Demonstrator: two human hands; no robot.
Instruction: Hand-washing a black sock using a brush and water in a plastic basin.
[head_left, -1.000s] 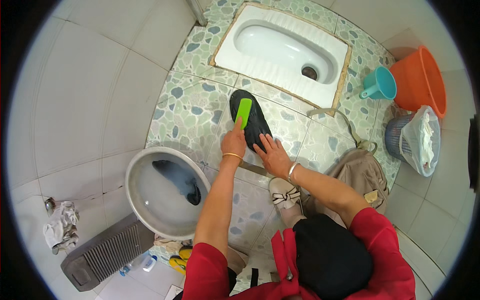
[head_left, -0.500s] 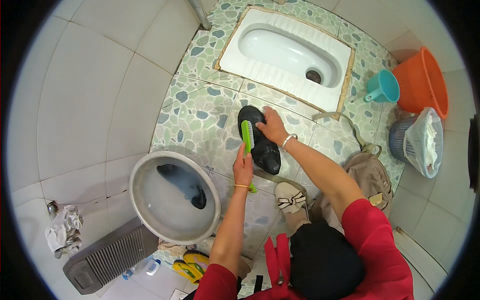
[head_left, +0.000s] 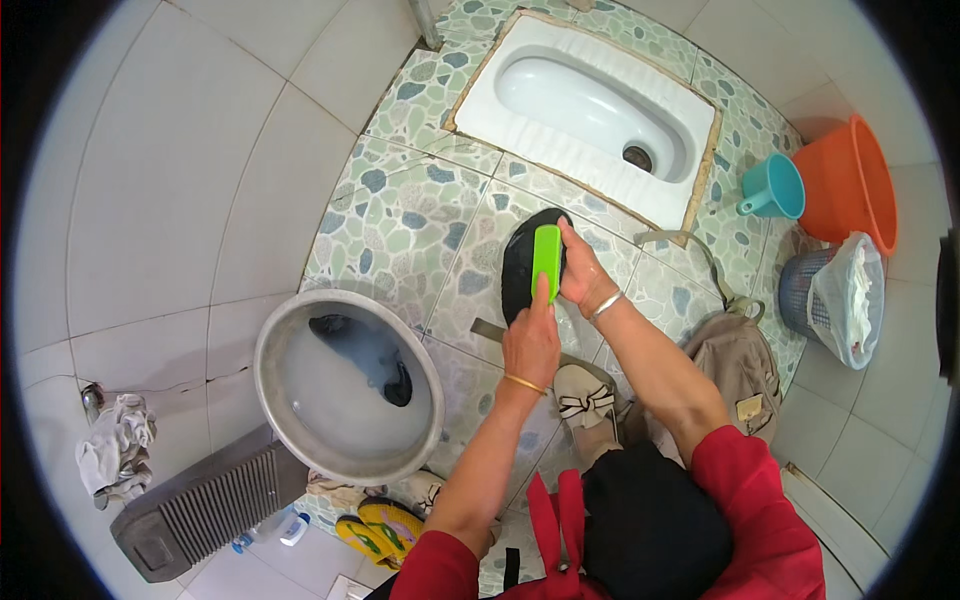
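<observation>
A wet black shoe is held over the floor tiles, its far end pointing toward the squat toilet. My right hand grips it along its right side, with some fingers hidden behind it. My left hand is closed around a green scrubbing brush, index finger stretched along its back. The brush lies against the shoe, bristles turned away from view. To the left, a metal basin of cloudy water holds a second dark shoe, partly under the surface.
The white squat toilet is set in the floor ahead. A teal dipper, an orange bucket and a lined waste basket stand right. A beige backpack is beside my leg. A grey washboard and yellow slippers are lower left.
The brush has turned, so its green back now faces up instead of its bristles showing. The shoe is tilted differently, and my right hand has moved from its top to its right side.
</observation>
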